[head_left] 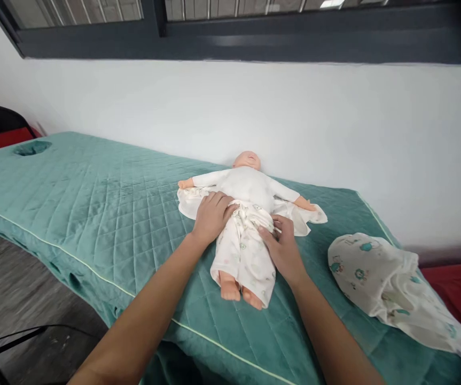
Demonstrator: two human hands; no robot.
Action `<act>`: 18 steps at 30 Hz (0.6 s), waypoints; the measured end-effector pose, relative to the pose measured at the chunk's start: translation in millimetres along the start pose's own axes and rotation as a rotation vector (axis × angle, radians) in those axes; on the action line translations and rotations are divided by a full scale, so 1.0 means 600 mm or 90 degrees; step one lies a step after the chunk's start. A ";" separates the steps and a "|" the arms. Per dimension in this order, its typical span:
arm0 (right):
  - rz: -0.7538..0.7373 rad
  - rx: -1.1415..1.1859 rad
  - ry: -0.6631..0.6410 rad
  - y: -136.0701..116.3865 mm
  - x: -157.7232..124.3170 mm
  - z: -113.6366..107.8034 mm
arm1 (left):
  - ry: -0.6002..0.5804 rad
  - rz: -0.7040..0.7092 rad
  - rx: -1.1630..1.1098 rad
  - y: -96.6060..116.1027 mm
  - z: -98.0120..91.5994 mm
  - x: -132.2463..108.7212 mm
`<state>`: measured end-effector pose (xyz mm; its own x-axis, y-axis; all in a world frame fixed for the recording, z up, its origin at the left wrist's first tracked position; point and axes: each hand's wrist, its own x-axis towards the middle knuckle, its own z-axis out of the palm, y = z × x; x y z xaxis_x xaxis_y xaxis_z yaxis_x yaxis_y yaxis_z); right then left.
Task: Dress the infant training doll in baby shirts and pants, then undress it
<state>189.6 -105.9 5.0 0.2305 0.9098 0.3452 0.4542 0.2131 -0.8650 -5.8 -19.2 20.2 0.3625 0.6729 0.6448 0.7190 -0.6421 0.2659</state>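
Note:
A baby doll (248, 182) in a white long-sleeved top lies on its back, head toward the wall and arms spread. On its legs are white patterned trousers (246, 246), bunched at the waist, with both bare feet (230, 287) showing below the cuffs. My left hand (213, 216) is closed on the trousers' waist at the left side. At the right side, my right hand (282, 246) grips the trousers' edge with curled fingers. A white cloth garment (190, 202) lies spread beneath the doll, showing on both sides; its shape is mostly hidden.
A green quilted bed cover (134, 214) lies under everything, with a round hole (32, 147) at the far left. A crumpled white printed cloth (374, 278) rests at the right. Behind stands a white wall (334, 117) below a dark window frame (294, 40). Red seats flank the bed.

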 end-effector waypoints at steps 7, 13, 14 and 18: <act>0.006 -0.017 -0.020 0.009 0.005 0.007 | 0.003 -0.080 -0.100 -0.002 -0.002 -0.021; -0.041 -0.078 -0.021 0.012 0.006 0.005 | -0.025 -0.205 -0.278 0.033 -0.040 -0.089; -0.051 -0.090 -0.025 0.012 0.006 0.003 | -0.032 -0.227 -0.301 0.038 -0.045 -0.101; -0.094 -0.144 -0.047 0.004 0.011 -0.001 | -0.054 -0.223 -0.348 0.049 -0.058 -0.130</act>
<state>192.9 -99.5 5.6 0.0886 0.9000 0.4267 0.6609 0.2673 -0.7012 -33.5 -103.3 2.3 0.2241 0.8882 0.4011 0.4062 -0.4592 0.7900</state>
